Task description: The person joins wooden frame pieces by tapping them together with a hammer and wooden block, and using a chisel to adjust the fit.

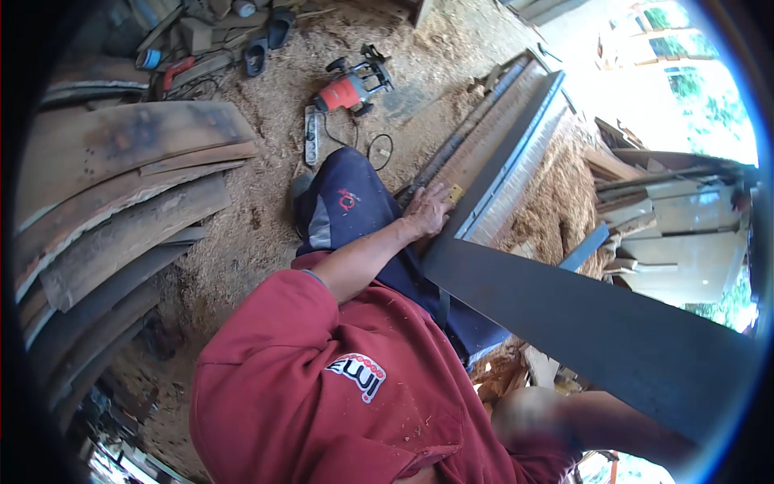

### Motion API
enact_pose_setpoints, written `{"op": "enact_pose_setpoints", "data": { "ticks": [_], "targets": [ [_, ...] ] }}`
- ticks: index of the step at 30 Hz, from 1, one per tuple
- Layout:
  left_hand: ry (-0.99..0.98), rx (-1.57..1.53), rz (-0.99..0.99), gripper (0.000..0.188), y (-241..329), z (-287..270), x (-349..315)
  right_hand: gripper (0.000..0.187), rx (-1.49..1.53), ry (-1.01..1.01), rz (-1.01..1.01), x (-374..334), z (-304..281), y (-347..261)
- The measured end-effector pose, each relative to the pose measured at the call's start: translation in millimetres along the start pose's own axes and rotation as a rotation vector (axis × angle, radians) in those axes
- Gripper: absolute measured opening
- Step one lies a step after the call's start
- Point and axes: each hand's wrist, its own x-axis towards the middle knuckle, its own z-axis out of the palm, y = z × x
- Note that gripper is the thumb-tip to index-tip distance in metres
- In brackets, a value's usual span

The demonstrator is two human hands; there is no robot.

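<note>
My left hand (428, 212) rests on the near end of a long wooden piece (492, 149), fingers spread. A small yellow piece (455, 194) sits by its fingertips; whether they touch it I cannot tell. A dark straight bar (512, 149) runs lengthwise along the wood, just right of this hand. Across the right foreground stretches a flat, dark, tapered sheet, like a wide saw blade (588, 327), its narrow end near the wood. My right forearm (617, 427) passes behind its wide end, and the right hand is hidden there.
Curved slabs of wood (129, 185) are stacked at the left. A red router (343, 93) and a white power strip (311, 137) lie among shavings ahead, with a pair of dark sandals (256, 56) farther off. Boards (677, 234) lean at the right, beside a shavings heap (552, 194).
</note>
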Motion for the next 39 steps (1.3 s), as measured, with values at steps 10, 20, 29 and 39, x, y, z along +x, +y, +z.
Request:
{"op": "enact_pose_setpoints", "data": {
  "ticks": [10, 20, 29, 39],
  "targets": [
    [0.218, -0.168, -0.232, 0.051, -12, -29, 14, 0.08, 0.041, -0.005, 0.018, 7, 6, 0],
    [-0.009, -0.216, -0.233, 0.087, 77, -32, 154, 0.078, -0.053, 0.033, 0.144, 40, 7, -18],
    [-0.222, -0.356, -0.37, 0.101, 74, 0, 185, 0.077, -0.239, 0.121, 0.419, 115, 46, -41],
    [-0.464, -0.505, -0.216, 0.092, 32, -49, 196, 0.075, -0.22, 0.187, 0.558, 155, 53, -123]
  ]
}}
